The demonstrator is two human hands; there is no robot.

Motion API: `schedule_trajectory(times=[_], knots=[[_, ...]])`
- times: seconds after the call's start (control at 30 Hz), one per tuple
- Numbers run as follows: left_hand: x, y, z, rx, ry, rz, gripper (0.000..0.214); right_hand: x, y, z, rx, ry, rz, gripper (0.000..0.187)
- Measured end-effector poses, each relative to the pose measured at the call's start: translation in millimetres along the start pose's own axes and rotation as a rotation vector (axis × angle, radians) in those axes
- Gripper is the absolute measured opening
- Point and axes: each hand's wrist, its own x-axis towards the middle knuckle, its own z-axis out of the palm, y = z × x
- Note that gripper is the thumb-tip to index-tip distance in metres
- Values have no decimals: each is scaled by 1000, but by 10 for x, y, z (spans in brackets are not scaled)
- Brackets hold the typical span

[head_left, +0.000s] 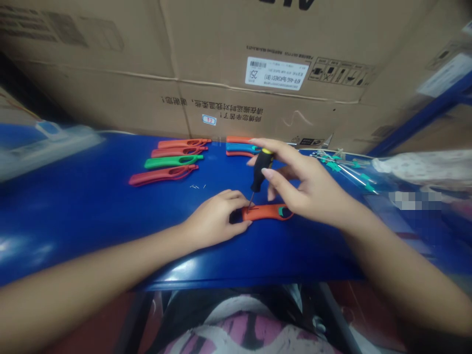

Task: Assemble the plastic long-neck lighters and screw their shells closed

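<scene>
While 4 handles lie leftward, right fingers pinch 1 screwdriver, left fingers 1 orange handle.

Dim light leaves white glare on the blue tabletop, with outer edges blurred.

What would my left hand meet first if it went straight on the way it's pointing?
Most likely the orange handle; your left hand seems to hold its end between thumb and fingers. The screwdriver has its tip at that end too, so depth leaves the order slightly unclear.
</scene>
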Motion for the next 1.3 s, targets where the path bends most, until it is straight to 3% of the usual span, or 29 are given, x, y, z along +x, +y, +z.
schedule_trajectory(times=[0.2,0.37,0.57,0.73,0.9,1.07,1.23,1.3], knots=[[-5,9,2,7,1,9,26,11,35,20,-195,206,-142,37],[-8,3,2,-2,1,28,26,-12,60,36,4,115,-59,39],[-12,-14,18,-1,3,41,31,6,53,17,-122,236,-123,32],[-6,4,6,-4,-14,47,31,-7,48,40,36,118,-45,38],[-2,3,3,-16,-4,72,33,-20,77,70,-194,293,-165,32],[-6,6,-7,-20,-24,74,30,-22,53,71,-12,151,-56,41],[0,-4,-1,-34,-12,98,32,-22,66,38,-215,241,-142,34],[2,-8,4,-42,-12,102,33,-23,76,32,-206,201,-126,39]])
